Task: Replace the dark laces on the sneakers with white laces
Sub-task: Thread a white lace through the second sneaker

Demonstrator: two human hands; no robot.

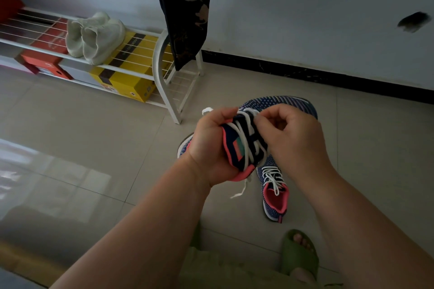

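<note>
I hold a blue knit sneaker (281,103) with a coral collar up in front of me, toe pointing away. My left hand (209,145) grips its heel and side. A white lace (246,141) runs across its dark tongue, and my right hand (288,134) pinches the lace near the upper eyelets. One loose lace end (239,191) dangles below the shoe. The second sneaker (273,195) lies on the floor under my hands, threaded with a white lace.
A white wire shoe rack (162,70) stands at the left with pale sneakers (94,35) on top and yellow (126,80) and orange (47,61) boxes below. Dark cloth (185,7) hangs by the wall. My foot in a green slipper (298,256) rests on the tiled floor.
</note>
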